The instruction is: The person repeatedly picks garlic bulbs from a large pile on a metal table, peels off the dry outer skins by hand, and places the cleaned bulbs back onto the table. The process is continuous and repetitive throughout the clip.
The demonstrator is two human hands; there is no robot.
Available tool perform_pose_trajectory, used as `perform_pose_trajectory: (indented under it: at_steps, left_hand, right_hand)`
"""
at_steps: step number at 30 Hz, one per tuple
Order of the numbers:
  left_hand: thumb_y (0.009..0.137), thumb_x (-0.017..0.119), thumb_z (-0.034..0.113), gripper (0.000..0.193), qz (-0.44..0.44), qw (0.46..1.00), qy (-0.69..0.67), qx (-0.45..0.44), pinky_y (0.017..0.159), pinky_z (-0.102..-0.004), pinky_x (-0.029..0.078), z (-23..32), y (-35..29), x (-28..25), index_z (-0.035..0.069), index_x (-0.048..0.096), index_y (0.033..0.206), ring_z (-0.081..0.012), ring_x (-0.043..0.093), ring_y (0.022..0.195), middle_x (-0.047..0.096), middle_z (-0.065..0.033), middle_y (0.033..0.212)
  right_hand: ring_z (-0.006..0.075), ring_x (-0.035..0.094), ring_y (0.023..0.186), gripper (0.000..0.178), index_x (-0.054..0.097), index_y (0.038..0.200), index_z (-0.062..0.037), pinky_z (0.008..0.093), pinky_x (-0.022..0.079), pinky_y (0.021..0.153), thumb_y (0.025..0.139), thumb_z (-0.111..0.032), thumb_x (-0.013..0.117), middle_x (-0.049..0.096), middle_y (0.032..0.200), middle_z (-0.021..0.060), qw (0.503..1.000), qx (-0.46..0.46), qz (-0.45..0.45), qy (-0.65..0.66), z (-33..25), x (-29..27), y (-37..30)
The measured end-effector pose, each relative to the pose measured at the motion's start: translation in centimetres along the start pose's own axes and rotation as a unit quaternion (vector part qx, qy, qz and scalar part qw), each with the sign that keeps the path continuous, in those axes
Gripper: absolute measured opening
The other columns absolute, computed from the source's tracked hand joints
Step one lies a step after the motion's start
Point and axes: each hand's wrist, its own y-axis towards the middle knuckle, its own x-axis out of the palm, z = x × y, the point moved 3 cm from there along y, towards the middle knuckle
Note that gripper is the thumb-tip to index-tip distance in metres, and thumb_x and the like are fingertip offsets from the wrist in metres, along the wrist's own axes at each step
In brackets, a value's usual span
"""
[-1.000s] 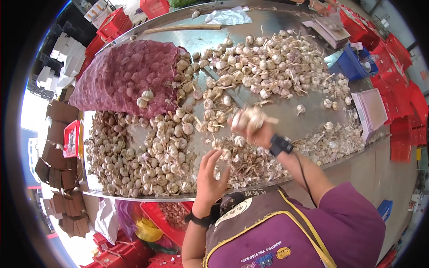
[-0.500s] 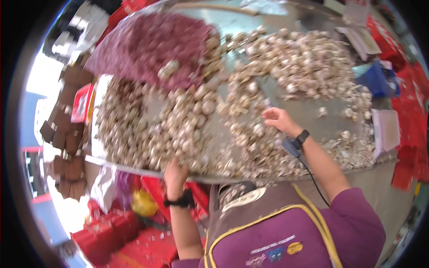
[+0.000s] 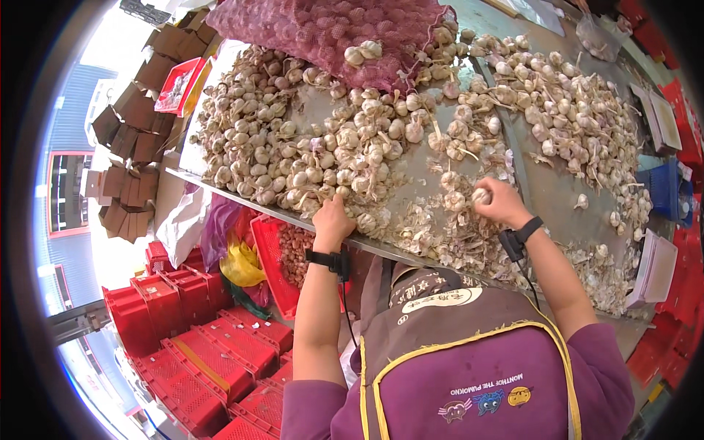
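Note:
My right hand (image 3: 504,204) is closed around a garlic bulb (image 3: 481,196), held above a strip of loose bulbs and papery skins (image 3: 447,235). At the table's near edge, my left hand (image 3: 333,221) has its fingers curled in against the heap of garlic bulbs (image 3: 308,172). What those fingers pinch, if anything, is hidden. Both wrists carry black bands with small devices and cables. Beyond the heap lies a purple-red mesh bag (image 3: 323,33) full of garlic, with a few bulbs on top of it. Another garlic pile (image 3: 565,110) spreads across the far right of the metal table (image 3: 546,183).
Below the table's near edge, a red crate (image 3: 268,253) holds small reddish pieces beside a yellow bag (image 3: 242,264). Red crates (image 3: 194,359) are stacked at lower left, cardboard boxes (image 3: 128,194) farther up. A blue basket (image 3: 664,192) and white trays (image 3: 653,268) line the right side.
The view has shifted and turned, so the table sits higher and tilted. My right hand, whose fingers showed no clear bulb before, now holds one. The left stays at the near edge.

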Motion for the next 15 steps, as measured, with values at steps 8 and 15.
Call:
perform_pose_trajectory:
  at_steps: [8,15]
  left_hand:
    - [0.075,0.075,0.043,0.046,-0.103,0.951,-0.281,-0.083,0.072,-0.0329,0.052,-0.8,-0.4,-3.3,0.002,0.063,0.091,-0.0216,0.065,0.080,0.067,-0.0096,0.089]
    - [0.094,0.059,0.032,0.031,-0.119,0.647,-0.753,0.012,0.075,-0.0344,0.056,-3.6,-0.5,-4.8,0.006,0.059,0.111,-0.0157,0.064,0.092,0.065,-0.0041,0.103]
  right_hand:
    - [0.0229,0.069,0.089,0.046,0.051,0.128,0.0008,0.0323,0.059,0.075,0.087,-0.020,0.053,0.066,0.112,0.0164,0.756,0.137,-0.055,0.638,-0.1,-3.6,0.5]
    - [0.0169,0.067,0.078,0.028,0.057,0.113,-0.0045,0.0303,0.057,0.064,0.094,-0.023,0.061,0.063,0.068,0.0008,0.700,0.205,-0.066,0.681,-3.5,0.6,5.5]
